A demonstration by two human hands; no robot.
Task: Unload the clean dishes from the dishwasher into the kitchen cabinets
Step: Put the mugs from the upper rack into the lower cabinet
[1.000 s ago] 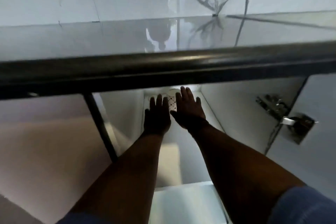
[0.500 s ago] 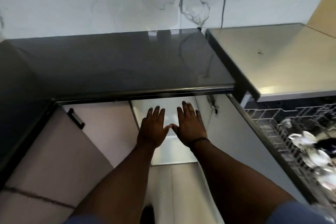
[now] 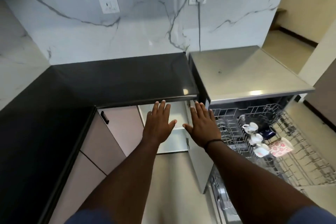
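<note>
Head view: both hands are empty, fingers straight and spread. The left hand and right hand hover side by side in front of the open cabinet under the dark worktop, touching nothing.

The dishes left to move sit in the pulled-out dishwasher rack, to the right of the cabinet.

The cabinet door stands open between cabinet and rack — a right hand swinging across for a cup could clip its edge, and a cup carried back low could knock it. The cups lean close together, so lifting one carelessly may rattle its neighbours.

Counted: two hands; one open cabinet; one rack; about four white cups; one flowered cup; one dark cup — partly hidden, so I cannot tell for sure; two wall sockets.
</note>
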